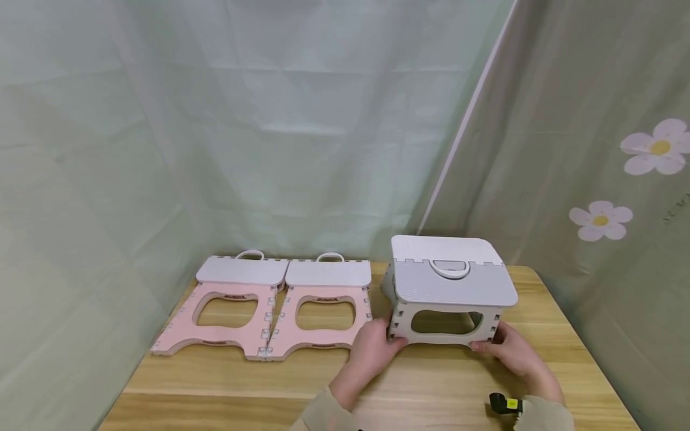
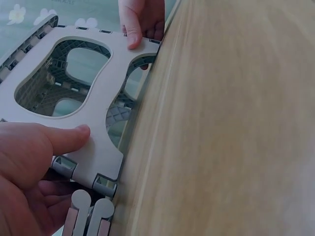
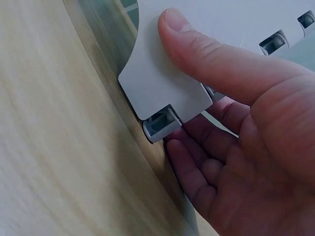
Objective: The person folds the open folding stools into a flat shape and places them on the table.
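Observation:
A grey and white folding stool (image 1: 455,284) stands unfolded at the right of the table, its white handle (image 1: 450,270) lying in the middle of the top. My left hand (image 1: 372,347) grips the lower left corner of its front panel, thumb on the face and fingers behind the hinged edge, as the left wrist view shows. At the lower right corner my right hand (image 1: 514,353) holds the same panel; in the right wrist view the thumb presses the white face (image 3: 162,83) while the other fingers curl round the side.
Two pink folding stools (image 1: 226,311) (image 1: 323,311) with white tops lie folded flat, side by side, left of the standing stool. A small black and yellow device (image 1: 505,404) sits by the right sleeve. Pale curtains (image 1: 302,131) hang behind the wooden table (image 1: 226,383).

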A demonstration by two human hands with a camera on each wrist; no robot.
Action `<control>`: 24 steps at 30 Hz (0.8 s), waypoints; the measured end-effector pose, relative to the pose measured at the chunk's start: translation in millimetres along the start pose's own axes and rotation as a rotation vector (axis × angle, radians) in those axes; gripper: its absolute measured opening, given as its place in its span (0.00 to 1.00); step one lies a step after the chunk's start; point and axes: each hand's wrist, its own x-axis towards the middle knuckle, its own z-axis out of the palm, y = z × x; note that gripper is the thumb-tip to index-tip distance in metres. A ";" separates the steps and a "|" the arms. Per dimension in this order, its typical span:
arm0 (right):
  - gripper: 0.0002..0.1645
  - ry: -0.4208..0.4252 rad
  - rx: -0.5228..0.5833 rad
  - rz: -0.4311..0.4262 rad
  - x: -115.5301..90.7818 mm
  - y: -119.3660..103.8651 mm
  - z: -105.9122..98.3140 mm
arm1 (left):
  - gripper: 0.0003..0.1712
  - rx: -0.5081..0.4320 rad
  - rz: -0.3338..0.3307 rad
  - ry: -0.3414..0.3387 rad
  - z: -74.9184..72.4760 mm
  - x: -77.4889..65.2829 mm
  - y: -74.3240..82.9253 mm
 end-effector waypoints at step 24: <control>0.40 0.002 -0.020 0.029 -1.3 2.3 -0.8 | 0.14 0.000 0.028 -0.012 -1.6 0.3 -3.3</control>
